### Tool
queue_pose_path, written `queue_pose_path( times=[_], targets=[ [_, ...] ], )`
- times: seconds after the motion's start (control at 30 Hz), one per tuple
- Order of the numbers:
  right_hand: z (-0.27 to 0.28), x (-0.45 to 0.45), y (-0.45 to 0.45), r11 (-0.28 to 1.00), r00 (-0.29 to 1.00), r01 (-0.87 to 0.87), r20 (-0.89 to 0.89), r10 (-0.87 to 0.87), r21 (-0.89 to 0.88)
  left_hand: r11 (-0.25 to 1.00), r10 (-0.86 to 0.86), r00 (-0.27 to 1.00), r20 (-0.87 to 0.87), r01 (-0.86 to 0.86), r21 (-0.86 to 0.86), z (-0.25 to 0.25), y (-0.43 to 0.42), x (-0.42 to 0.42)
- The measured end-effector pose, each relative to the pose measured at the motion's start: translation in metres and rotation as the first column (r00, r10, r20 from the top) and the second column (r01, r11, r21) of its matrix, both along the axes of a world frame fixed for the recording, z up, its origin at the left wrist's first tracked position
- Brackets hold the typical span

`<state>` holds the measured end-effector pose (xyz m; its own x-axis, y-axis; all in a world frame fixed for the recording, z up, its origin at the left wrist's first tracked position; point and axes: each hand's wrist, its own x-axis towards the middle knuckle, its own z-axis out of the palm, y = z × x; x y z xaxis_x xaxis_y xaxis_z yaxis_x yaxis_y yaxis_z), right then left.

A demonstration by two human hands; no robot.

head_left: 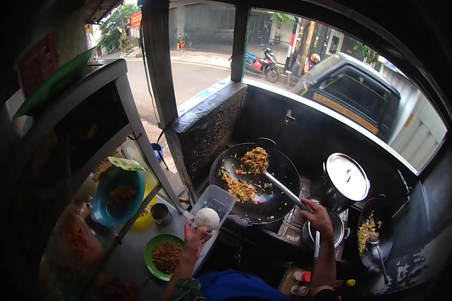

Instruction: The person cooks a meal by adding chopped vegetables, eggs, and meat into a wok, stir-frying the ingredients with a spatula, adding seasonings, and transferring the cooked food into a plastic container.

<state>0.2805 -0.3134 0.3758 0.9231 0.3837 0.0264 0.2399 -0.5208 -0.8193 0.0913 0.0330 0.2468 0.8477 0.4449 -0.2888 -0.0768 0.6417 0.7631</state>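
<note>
My left hand (196,239) is closed on the near edge of a clear plastic container (226,193). A rounded mound of white rice (206,219) sits in the container's near end, beside the wok. With my right hand (318,218) I grip a long-handled ladle (285,187) by its dark handle end. The ladle's bowl is inside a large black wok (282,213) and heaped with chopped, fried food (254,159). More of the mixed food (238,188) lies on the wok's left side, with scattered bits around it.
Below my left hand, a green plate (149,256) holds brown food on the counter. A glass display case (135,115) borders the left. Right of the wok stand a lidded pot (347,176), an open pot (336,220) and a smaller wok (376,206) with food and a ladle.
</note>
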Motion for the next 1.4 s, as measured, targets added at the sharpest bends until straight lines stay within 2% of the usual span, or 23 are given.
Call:
queue_pose_path(
  times=[0.03,0.1,0.17,0.23,0.27,0.3,0.37,0.4,0.43,0.5,0.63,0.7,0.8,1.0,1.13,1.33,1.4],
  targets=[
    [0.015,-0.009,-0.005,1.0,1.0,-0.002,-0.022,0.002,0.011,1.0,-0.008,1.0,0.002,0.008,-0.001,-0.004,-0.001,0.011],
    [0.026,-0.02,-0.02,0.999,0.993,-0.038,0.113,0.041,-0.033,0.998,-0.056,0.996,-0.069,0.057,0.027,-0.005,-0.007,0.033],
    [0.038,-0.034,-0.028,0.999,0.998,-0.028,0.057,0.029,-0.02,0.996,-0.079,0.993,-0.089,0.082,0.032,-0.003,-0.014,0.054],
    [0.054,-0.052,-0.026,0.983,0.993,0.005,0.116,0.016,-0.181,0.994,-0.098,0.989,-0.107,0.103,0.036,-0.002,-0.024,0.07],
    [0.062,-0.062,-0.021,0.982,0.999,0.036,0.022,-0.032,-0.188,0.994,-0.087,0.992,-0.089,0.092,0.05,-0.001,-0.029,0.076],
    [0.064,-0.066,-0.017,0.981,0.999,0.04,0.027,-0.036,-0.191,0.995,-0.076,0.995,-0.069,0.081,0.064,0.001,-0.033,0.082],
    [0.062,-0.076,-0.015,0.965,0.985,0.019,0.168,0.026,-0.261,0.996,-0.07,0.996,-0.051,0.073,0.056,0.004,-0.04,0.089],
    [0.055,-0.079,-0.012,0.977,0.971,0.017,0.235,0.034,-0.211,0.995,-0.066,0.997,-0.035,0.069,0.072,0.005,-0.042,0.092],
    [0.055,-0.083,-0.011,0.943,0.963,0.035,0.265,0.058,-0.331,0.994,-0.063,0.998,-0.023,0.064,0.087,0.004,-0.044,0.093],
    [0.049,-0.089,-0.006,0.935,0.924,0.049,0.371,0.091,-0.352,0.994,-0.062,0.998,-0.008,0.062,0.093,0.002,-0.048,0.095],
    [0.036,-0.095,-0.001,0.93,0.919,0.087,0.389,0.063,-0.356,0.995,-0.013,1.0,0.003,0.013,0.104,-0.001,-0.057,0.094],
    [0.039,-0.099,0.002,0.87,0.884,0.161,0.459,0.082,-0.467,0.995,0.0,1.0,0.01,-0.001,0.098,0.001,-0.059,0.094],
    [0.038,-0.102,0.003,0.832,0.837,0.236,0.54,0.089,-0.502,0.997,0.014,1.0,0.017,-0.015,0.077,-0.002,-0.059,0.093],
    [0.046,-0.107,0.005,0.846,0.768,0.294,0.637,0.069,-0.446,0.997,-0.037,0.999,0.024,0.039,-0.068,-0.01,-0.051,0.092],
    [0.043,-0.104,0.004,0.866,0.768,0.279,0.637,0.058,-0.415,0.982,-0.07,0.996,0.053,0.078,-0.172,-0.01,-0.051,0.092],
    [0.045,-0.11,0.007,0.876,0.794,0.276,0.607,0.023,-0.395,0.984,-0.084,0.996,0.035,0.088,-0.152,-0.004,-0.053,0.093],
    [0.043,-0.111,0.008,0.86,0.769,0.302,0.639,0.036,-0.412,0.984,-0.078,0.997,0.029,0.081,-0.16,-0.004,-0.05,0.095]
  ],
)
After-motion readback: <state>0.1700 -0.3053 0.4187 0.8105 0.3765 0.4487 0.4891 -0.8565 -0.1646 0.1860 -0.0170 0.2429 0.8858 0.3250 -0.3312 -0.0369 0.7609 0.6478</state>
